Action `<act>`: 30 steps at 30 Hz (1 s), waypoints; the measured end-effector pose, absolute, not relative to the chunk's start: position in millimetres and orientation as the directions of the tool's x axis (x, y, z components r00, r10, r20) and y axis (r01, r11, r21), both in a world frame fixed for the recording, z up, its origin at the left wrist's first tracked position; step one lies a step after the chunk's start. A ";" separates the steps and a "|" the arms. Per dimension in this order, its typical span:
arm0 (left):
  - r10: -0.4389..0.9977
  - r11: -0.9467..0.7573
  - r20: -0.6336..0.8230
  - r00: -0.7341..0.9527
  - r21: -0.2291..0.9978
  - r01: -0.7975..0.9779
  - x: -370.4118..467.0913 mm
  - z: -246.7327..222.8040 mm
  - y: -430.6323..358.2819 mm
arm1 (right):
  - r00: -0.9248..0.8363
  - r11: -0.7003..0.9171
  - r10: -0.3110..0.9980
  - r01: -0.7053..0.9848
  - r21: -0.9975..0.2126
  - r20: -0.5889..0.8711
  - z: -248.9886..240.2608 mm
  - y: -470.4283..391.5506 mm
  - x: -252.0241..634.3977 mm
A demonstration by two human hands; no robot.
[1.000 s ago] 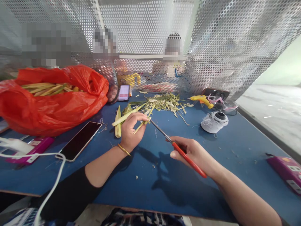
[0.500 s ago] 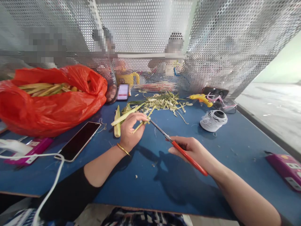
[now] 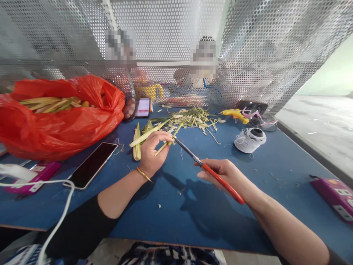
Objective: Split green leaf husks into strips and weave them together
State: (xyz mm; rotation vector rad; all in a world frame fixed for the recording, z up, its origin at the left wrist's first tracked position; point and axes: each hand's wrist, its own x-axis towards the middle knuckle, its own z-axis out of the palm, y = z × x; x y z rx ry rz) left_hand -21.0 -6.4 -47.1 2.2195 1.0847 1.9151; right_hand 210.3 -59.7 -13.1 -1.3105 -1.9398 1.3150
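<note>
My left hand (image 3: 154,149) is closed, with thumb and fingers pinching a thin yellow-green plant stalk (image 3: 160,148). A gold bangle circles that wrist. My right hand (image 3: 223,176) grips red-handled scissors (image 3: 220,180), seen nearly edge-on. Their metal tips reach the stalk at my left fingertips; whether the blades are apart is too small to tell. Just beyond my left hand lie wider pale green stalk pieces (image 3: 137,147). Behind them spreads a heap of shredded green and cream trimmings (image 3: 190,118).
At left stand a red plastic bag (image 3: 63,129) of stalks, a dark-screened phone (image 3: 92,165) and a purple power strip (image 3: 35,182) with a white cable. Right are a white thread spool (image 3: 250,140), yellow glue gun (image 3: 235,115), clear glasses (image 3: 266,121) and another power strip (image 3: 335,198). Perforated metal screen behind.
Both hands keep almost the same places and grips. The scissors' handle has shifted very slightly, and the whole view has moved a little.
</note>
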 end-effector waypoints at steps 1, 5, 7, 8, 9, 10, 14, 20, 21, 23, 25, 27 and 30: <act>0.504 -0.762 0.863 0.007 0.441 0.474 -20.7 -47.2 -6.4 | -0.446 0.091 0.884 0.452 -0.887 -0.137 -13.0 -59.5 210.3; 0.563 -0.745 0.824 -0.065 0.540 0.392 -19.4 -49.2 -4.9 | -0.427 0.076 0.893 0.452 -0.889 -0.141 -13.9 -58.2 210.4; 0.636 -0.704 0.761 -0.124 0.639 0.310 -19.1 -51.4 -2.4 | -0.395 0.060 0.908 0.450 -0.891 -0.138 -15.4 -57.7 210.4; 0.680 -0.672 0.717 -0.155 0.694 0.258 -19.1 -52.6 -0.9 | -0.380 0.053 0.915 0.444 -0.894 -0.134 -16.3 -57.5 210.1; 0.725 -0.633 0.663 -0.187 0.748 0.198 -19.0 -53.7 0.7 | -0.366 0.050 0.922 0.434 -0.900 -0.126 -17.1 -57.4 209.7; 0.769 -0.588 0.602 -0.215 0.798 0.129 -19.0 -54.5 1.9 | -0.351 0.051 0.930 0.422 -0.905 -0.111 -17.9 -57.4 209.1; 0.939 -0.327 0.294 -0.178 0.924 -0.197 -16.3 -53.3 0.2 | -0.242 0.120 0.970 0.399 -0.909 0.022 -20.9 -56.9 206.2; 0.999 0.012 0.014 0.048 0.872 -0.489 -6.9 -45.3 -14.9 | 0.010 0.068 0.987 0.882 -0.467 0.163 -19.3 -52.5 205.2; 0.998 0.021 0.009 0.058 0.864 -0.503 -6.2 -44.6 -15.9 | 0.022 0.028 0.990 0.938 -0.346 0.140 -18.9 -51.4 204.7; 0.997 0.021 0.019 0.073 0.859 -0.511 -5.8 -43.7 -16.7 | -0.007 0.016 0.998 0.990 -0.143 0.069 -19.0 -49.5 203.3; 0.996 0.025 0.023 0.088 0.858 -0.513 -5.9 -43.0 -17.2 | -0.080 0.080 0.997 0.997 -0.011 0.002 -20.0 -48.4 202.4; 0.994 0.054 0.001 0.106 0.853 -0.518 -5.3 -42.7 -18.5 | -0.158 0.159 0.987 0.986 0.057 -0.027 -20.8 -48.2 203.0; 0.987 0.131 -0.059 0.153 0.843 -0.522 -2.3 -43.1 -22.4 | -0.213 0.214 0.977 0.971 0.105 -0.019 -20.2 -49.0 206.7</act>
